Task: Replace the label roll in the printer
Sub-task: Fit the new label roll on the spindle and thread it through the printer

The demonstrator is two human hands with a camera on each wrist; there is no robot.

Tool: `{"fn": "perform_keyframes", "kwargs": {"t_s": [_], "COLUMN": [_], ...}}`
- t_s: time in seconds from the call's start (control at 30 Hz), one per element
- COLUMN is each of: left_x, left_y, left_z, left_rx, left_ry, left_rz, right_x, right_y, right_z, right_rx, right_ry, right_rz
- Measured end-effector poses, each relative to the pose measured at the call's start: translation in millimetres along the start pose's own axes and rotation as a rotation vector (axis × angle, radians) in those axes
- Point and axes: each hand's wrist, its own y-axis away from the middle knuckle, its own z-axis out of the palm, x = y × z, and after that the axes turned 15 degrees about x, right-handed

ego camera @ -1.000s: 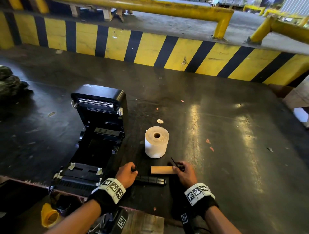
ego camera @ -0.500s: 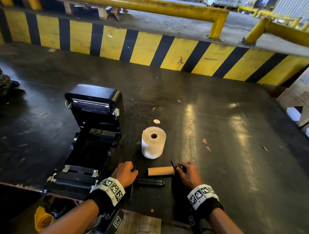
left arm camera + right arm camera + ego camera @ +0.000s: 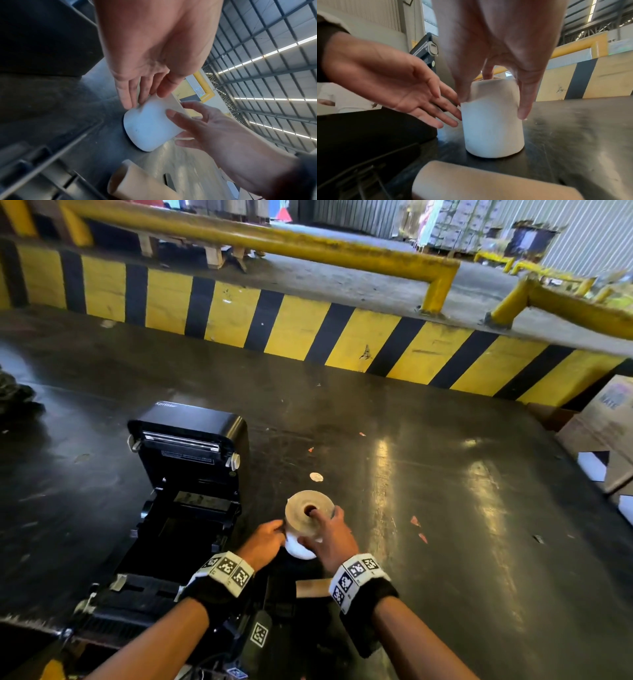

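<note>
The black label printer (image 3: pixel 186 440) stands open at the left, lid tipped back, its roll bay (image 3: pixel 181 529) dark and bare. Just right of it a white label roll (image 3: pixel 306 520) stands on end on the dark table (image 3: pixel 445 508). My right hand (image 3: pixel 325 529) grips the roll from above, thumb on one side, fingers on the other, one finger in the core hole. My left hand (image 3: pixel 274 534) touches the roll's left side with straight fingers. The wrist views show the roll (image 3: pixel 147 129) (image 3: pixel 491 132) still resting on the table. An empty brown cardboard core (image 3: pixel 313 587) (image 3: pixel 447 182) lies nearer me.
A yellow-and-black striped barrier (image 3: pixel 308 333) runs along the table's far side. Cardboard boxes (image 3: pixel 606 433) stand at the right edge and a dark bundle (image 3: pixel 17 402) at the left. Small paper scraps (image 3: pixel 416 522) dot the table. The near table edge runs just below the printer's front.
Both hands left the empty core and the black part near the table's front edge and moved forward to the white roll. The right hand took hold of it from above.
</note>
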Motion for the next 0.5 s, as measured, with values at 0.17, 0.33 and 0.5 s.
{"fn": "perform_keyframes", "kwargs": {"t_s": [0.17,0.33,0.5], "left_x": [-5,5,21], "left_y": [4,15,40], "left_z": [-12,-28,-22], "left_rx": [0.157,0.082,-0.263], "left_ry": [0.038,0.285,0.528], "left_rz": [-0.055,-0.321,-0.439], "right_x": [12,13,15], "right_y": [12,43,64], "right_z": [-16,-58,-79], "right_rx": [0.036,0.081,-0.043], "right_ry": [-0.287,-0.764,-1.037], "right_rz": [0.046,0.074,0.036]}}
